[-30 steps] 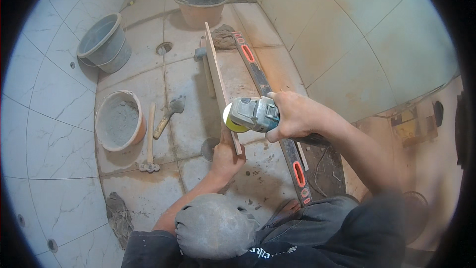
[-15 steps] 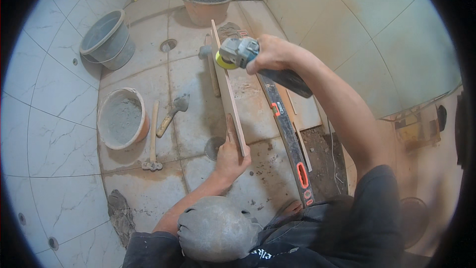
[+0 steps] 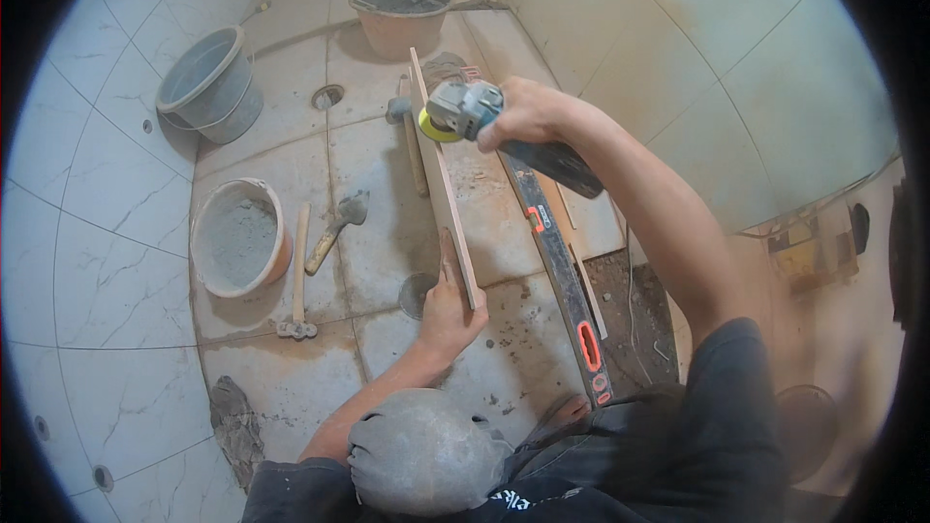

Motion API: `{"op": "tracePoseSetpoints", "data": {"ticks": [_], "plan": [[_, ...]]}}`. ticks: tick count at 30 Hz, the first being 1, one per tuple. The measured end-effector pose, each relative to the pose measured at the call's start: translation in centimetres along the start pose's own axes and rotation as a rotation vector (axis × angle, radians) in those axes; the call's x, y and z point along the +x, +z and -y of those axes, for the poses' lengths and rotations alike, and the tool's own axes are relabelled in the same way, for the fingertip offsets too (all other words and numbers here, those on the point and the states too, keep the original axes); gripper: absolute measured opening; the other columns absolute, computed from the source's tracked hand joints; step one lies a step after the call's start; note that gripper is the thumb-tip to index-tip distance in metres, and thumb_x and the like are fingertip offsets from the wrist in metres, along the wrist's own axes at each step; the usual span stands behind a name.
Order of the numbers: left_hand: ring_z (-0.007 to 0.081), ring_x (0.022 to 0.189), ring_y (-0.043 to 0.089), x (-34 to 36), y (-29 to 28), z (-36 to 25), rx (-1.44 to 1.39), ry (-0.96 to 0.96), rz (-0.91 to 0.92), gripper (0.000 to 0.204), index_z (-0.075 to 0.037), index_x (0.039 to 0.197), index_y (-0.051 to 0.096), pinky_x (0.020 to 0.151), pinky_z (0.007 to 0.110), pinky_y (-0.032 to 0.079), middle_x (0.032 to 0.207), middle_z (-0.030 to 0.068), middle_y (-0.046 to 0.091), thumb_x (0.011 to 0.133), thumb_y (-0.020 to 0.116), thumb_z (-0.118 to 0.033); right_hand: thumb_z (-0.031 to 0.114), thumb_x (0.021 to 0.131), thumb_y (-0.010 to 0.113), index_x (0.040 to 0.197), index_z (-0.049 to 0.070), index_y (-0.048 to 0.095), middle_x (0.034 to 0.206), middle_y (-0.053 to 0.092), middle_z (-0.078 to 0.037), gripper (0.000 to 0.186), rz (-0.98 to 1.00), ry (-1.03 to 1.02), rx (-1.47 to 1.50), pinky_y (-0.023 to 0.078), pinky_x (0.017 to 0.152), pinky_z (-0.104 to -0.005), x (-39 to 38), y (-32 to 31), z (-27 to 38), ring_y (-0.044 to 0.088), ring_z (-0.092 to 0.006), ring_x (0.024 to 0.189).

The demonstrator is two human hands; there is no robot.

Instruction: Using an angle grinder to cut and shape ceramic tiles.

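Note:
My left hand (image 3: 449, 318) grips the near end of a long tile piece (image 3: 449, 189), which stands on its edge and points away from me. Fingers lie along its left face, with the thumb side at the right. In my right hand (image 3: 528, 114) is an angle grinder (image 3: 469, 108), wrapped by the fingers around its body. Its yellow-rimmed disc (image 3: 433, 128) meets the tile's upper edge toward the far end; the exact contact is hard to make out. Partly hidden behind the tile, a mallet (image 3: 397, 110) with a wooden handle lies on the floor.
A black spirit level (image 3: 562, 261) lies to the right beside narrow tile strips (image 3: 589, 295). Leftward are a hammer (image 3: 299, 271), a trowel (image 3: 334, 232) and a mortar bucket (image 3: 281, 266). A grey bucket (image 3: 232, 107) and an orange bucket (image 3: 397, 34) stand farther back. Dusty haze hangs near the right wall.
The view has shifted slightly, so the far things sit a little lower. My hands keep their grips, and the grinder's disc stays at about the same place along the tile.

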State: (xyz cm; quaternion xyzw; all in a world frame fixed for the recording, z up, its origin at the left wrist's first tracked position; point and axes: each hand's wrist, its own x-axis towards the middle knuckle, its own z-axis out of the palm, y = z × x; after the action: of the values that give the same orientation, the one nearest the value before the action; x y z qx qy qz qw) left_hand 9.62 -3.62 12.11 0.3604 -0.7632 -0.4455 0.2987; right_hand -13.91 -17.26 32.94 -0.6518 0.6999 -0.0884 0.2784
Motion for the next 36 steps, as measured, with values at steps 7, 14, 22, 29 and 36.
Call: {"op": "tracePoseSetpoints", "data": {"ticks": [7,14,22,29,36], "plan": [[0.054,0.099,0.069,-0.2,-0.4,-0.5,0.008,0.059,-0.047,0.099,0.009,0.163,0.002,0.086,0.053,0.06,0.149,0.0436,0.041,0.085,0.059,-0.013,0.023,0.064,0.084,0.104,-0.002,0.07,0.093,0.075,-0.022,0.049,0.141,0.008,0.008,0.057,0.086,-0.0406,-9.2,2.6,1.0,0.072,-0.0344,0.09],[0.0528,0.091,0.07,-0.2,0.3,0.2,0.059,0.008,-0.087,0.101,0.008,0.162,0.005,0.081,0.053,0.062,0.123,0.0388,0.063,0.082,0.065,-0.005,0.026,0.062,0.086,0.111,-0.008,0.063,0.094,0.072,-0.027,0.064,0.243,0.052,-0.13,0.056,0.088,-0.0454,-15.7,3.6,2.5,0.071,-0.0415,0.095],[0.0448,0.083,0.073,-0.3,0.0,-0.4,0.051,0.11,-0.226,0.08,-0.002,0.162,0.024,0.075,0.048,0.06,0.099,0.023,0.07,0.089,0.058,-0.004,0.025,0.064,0.086,0.11,-0.004,0.067,0.094,0.074,-0.022,0.057,0.191,0.005,-0.001,0.056,0.087,-0.0418,-8.7,2.3,1.1,0.072,-0.0358,0.093],[0.0532,0.104,0.069,-0.6,-0.4,0.5,-0.074,0.002,-0.027,0.098,0.005,0.165,-0.001,0.089,0.051,0.06,0.156,0.0432,0.034,0.088,0.056,-0.011,0.029,0.063,0.085,0.096,-0.003,0.074,0.094,0.076,-0.019,0.047,0.067,0.013,-0.061,0.056,0.082,-0.04,-0.3,-0.1,1.3,0.072,-0.0314,0.087],[0.0522,0.106,0.069,-0.5,-0.1,-0.2,-0.085,-0.003,0.002,0.099,0.005,0.165,-0.005,0.09,0.049,0.06,0.156,0.0434,0.034,0.089,0.056,-0.011,0.039,0.06,0.085,0.102,-0.002,0.078,0.101,0.076,-0.021,0.058,-0.002,0.16,-0.051,0.056,0.079,-0.0407,4.8,-1.8,1.3,0.072,-0.0326,0.089]]}}
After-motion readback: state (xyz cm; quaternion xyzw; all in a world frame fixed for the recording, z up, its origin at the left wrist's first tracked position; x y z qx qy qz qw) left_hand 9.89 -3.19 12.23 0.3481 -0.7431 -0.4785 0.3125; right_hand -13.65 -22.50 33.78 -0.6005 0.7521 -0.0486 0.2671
